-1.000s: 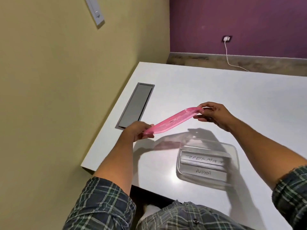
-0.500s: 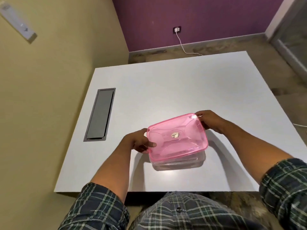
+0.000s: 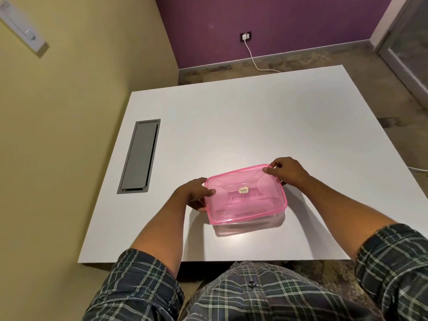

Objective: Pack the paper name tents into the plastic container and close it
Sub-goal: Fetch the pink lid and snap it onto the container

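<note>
A translucent pink lid [image 3: 245, 193] lies flat on top of the clear plastic container [image 3: 252, 224], which stands on the white table near its front edge. My left hand [image 3: 193, 193] grips the lid's left edge, thumb on top and fingers curled beneath. At the far right corner of the lid my right hand [image 3: 286, 171] holds on, its fingers curled over the rim. The paper name tents show only as faint shapes through the pink lid.
The white table [image 3: 231, 126] carries a grey recessed cable hatch [image 3: 140, 156] at the left. A yellow wall runs along the left side. A white cable [image 3: 253, 59] trails from a socket on the purple wall behind.
The lid came down from a tilted hold in the air onto the container and now sits level on it. Both hands stayed on its two ends.
</note>
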`<move>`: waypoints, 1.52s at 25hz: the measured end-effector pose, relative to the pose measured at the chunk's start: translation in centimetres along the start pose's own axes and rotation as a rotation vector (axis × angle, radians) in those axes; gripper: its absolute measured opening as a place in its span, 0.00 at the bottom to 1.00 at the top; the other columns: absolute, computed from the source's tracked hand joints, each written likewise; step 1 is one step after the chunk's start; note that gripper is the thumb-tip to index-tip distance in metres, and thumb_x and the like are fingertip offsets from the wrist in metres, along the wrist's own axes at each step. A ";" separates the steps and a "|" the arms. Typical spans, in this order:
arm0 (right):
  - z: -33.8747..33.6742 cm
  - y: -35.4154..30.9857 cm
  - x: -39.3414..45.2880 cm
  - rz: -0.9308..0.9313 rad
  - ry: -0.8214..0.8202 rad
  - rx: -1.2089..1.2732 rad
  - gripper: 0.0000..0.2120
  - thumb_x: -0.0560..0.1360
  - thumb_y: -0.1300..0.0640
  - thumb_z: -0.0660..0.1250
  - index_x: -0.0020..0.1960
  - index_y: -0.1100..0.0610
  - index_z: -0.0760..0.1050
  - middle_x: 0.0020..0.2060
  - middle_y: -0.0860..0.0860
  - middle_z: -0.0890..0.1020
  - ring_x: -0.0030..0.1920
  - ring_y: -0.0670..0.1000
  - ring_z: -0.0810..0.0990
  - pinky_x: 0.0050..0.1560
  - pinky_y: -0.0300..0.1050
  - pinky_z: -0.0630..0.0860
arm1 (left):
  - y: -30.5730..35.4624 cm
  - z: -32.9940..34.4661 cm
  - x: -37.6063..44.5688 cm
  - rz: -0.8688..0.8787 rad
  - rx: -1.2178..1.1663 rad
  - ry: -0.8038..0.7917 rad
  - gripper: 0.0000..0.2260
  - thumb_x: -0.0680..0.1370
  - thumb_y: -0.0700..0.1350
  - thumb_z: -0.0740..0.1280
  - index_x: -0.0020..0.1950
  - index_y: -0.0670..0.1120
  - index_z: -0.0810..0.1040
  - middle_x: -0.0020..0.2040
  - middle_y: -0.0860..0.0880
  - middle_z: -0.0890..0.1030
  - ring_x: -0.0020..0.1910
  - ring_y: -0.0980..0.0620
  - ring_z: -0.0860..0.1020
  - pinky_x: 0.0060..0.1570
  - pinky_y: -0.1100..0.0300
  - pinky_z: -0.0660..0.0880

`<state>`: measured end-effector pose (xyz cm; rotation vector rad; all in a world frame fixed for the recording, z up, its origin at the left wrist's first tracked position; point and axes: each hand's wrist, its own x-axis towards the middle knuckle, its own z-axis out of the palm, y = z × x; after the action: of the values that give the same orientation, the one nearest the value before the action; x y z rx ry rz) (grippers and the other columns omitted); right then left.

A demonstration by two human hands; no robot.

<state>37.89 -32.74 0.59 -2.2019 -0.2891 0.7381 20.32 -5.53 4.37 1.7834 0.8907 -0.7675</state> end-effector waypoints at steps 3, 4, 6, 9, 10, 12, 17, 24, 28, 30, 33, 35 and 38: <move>0.6 -0.5 0.1 0.024 0.063 -0.112 0.18 0.72 0.42 0.75 0.49 0.57 0.79 0.44 0.53 0.83 0.41 0.56 0.83 0.43 0.54 0.83 | -0.6 -0.1 0.1 0.000 0.049 0.036 0.18 0.83 0.49 0.64 0.71 0.48 0.69 0.40 0.37 0.81 0.31 0.44 0.81 0.40 0.51 0.82; 0.6 -0.5 0.1 0.037 0.083 -0.169 0.19 0.72 0.41 0.73 0.49 0.57 0.77 0.45 0.52 0.82 0.44 0.57 0.83 0.48 0.55 0.82 | -0.7 -0.1 0.2 0.008 0.057 0.056 0.17 0.83 0.49 0.63 0.70 0.46 0.70 0.40 0.37 0.82 0.31 0.44 0.81 0.40 0.52 0.82; 0.7 -0.5 0.1 0.069 0.095 -0.241 0.19 0.74 0.39 0.71 0.49 0.55 0.75 0.45 0.52 0.82 0.46 0.57 0.81 0.50 0.53 0.80 | -0.9 0.2 0.5 0.027 0.056 0.108 0.15 0.83 0.48 0.62 0.67 0.42 0.74 0.40 0.37 0.82 0.32 0.44 0.82 0.40 0.53 0.82; 0.6 -0.3 0.2 0.099 0.032 -0.291 0.20 0.74 0.39 0.69 0.42 0.57 0.74 0.39 0.55 0.84 0.40 0.58 0.83 0.44 0.52 0.78 | -0.9 0.4 1.2 0.060 0.029 0.191 0.15 0.83 0.48 0.63 0.61 0.37 0.77 0.45 0.36 0.82 0.36 0.40 0.83 0.42 0.51 0.82; 0.6 -0.3 0.1 0.103 0.016 -0.303 0.20 0.74 0.40 0.69 0.40 0.57 0.74 0.37 0.56 0.85 0.39 0.58 0.84 0.44 0.52 0.79 | -0.9 0.5 1.4 0.073 0.023 0.221 0.15 0.82 0.48 0.64 0.60 0.37 0.78 0.47 0.36 0.82 0.37 0.39 0.84 0.42 0.49 0.83; 0.6 -0.1 -0.1 0.103 0.016 -0.289 0.17 0.74 0.40 0.69 0.43 0.55 0.75 0.37 0.54 0.85 0.37 0.56 0.85 0.44 0.53 0.81 | -0.8 0.6 1.6 0.106 0.032 0.279 0.14 0.80 0.48 0.67 0.59 0.39 0.79 0.51 0.37 0.83 0.37 0.38 0.85 0.41 0.48 0.84; 0.3 -0.2 -0.5 0.044 -0.024 -0.343 0.13 0.74 0.39 0.67 0.56 0.41 0.78 0.41 0.44 0.84 0.32 0.48 0.85 0.37 0.43 0.79 | -0.5 0.8 2.1 0.217 0.112 0.349 0.19 0.79 0.48 0.68 0.69 0.51 0.75 0.56 0.45 0.79 0.30 0.43 0.84 0.28 0.55 0.82; -0.8 0.6 -0.1 0.163 -0.236 -0.196 0.22 0.73 0.47 0.76 0.63 0.52 0.75 0.46 0.56 0.84 0.37 0.56 0.86 0.34 0.47 0.82 | 0.9 -0.3 3.3 0.158 0.201 0.278 0.16 0.77 0.44 0.71 0.64 0.46 0.77 0.51 0.42 0.80 0.30 0.42 0.84 0.29 0.54 0.82; -0.6 1.3 -0.1 0.200 -0.204 -0.087 0.23 0.72 0.49 0.78 0.56 0.65 0.77 0.43 0.62 0.84 0.35 0.58 0.84 0.39 0.51 0.85 | 1.1 -0.7 3.5 0.142 0.161 0.245 0.16 0.77 0.43 0.71 0.63 0.43 0.77 0.52 0.40 0.81 0.31 0.41 0.84 0.31 0.50 0.83; -0.4 1.3 -0.2 0.179 -0.156 -0.047 0.23 0.72 0.52 0.78 0.57 0.66 0.76 0.42 0.61 0.83 0.35 0.57 0.83 0.40 0.52 0.85 | 1.1 -0.6 3.5 0.200 0.153 0.274 0.18 0.77 0.43 0.70 0.67 0.47 0.75 0.53 0.41 0.80 0.34 0.40 0.85 0.32 0.51 0.83; -0.4 0.9 -0.3 0.119 -0.119 -0.028 0.27 0.73 0.53 0.77 0.69 0.57 0.72 0.45 0.60 0.80 0.37 0.57 0.83 0.39 0.52 0.84 | 1.6 -0.6 3.6 0.275 0.186 0.296 0.23 0.76 0.41 0.67 0.72 0.52 0.72 0.56 0.40 0.80 0.34 0.44 0.83 0.30 0.57 0.82; -0.8 0.6 -0.2 0.064 -0.173 -0.084 0.33 0.74 0.53 0.76 0.75 0.51 0.68 0.46 0.59 0.80 0.38 0.57 0.84 0.39 0.50 0.84 | 1.9 -0.9 3.8 0.302 0.284 0.244 0.27 0.74 0.43 0.72 0.72 0.49 0.72 0.59 0.41 0.81 0.41 0.45 0.82 0.35 0.58 0.82; -1.6 0.1 -0.3 0.027 -0.303 -0.195 0.43 0.69 0.52 0.80 0.78 0.49 0.63 0.46 0.56 0.81 0.38 0.55 0.86 0.42 0.50 0.85 | 1.9 -1.0 3.9 0.340 0.629 0.144 0.45 0.62 0.56 0.82 0.74 0.46 0.67 0.63 0.45 0.79 0.61 0.43 0.78 0.53 0.55 0.76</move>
<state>38.60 -33.92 1.43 -2.2750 -0.5016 1.1014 24.06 -4.19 2.42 2.4882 0.4259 -0.7476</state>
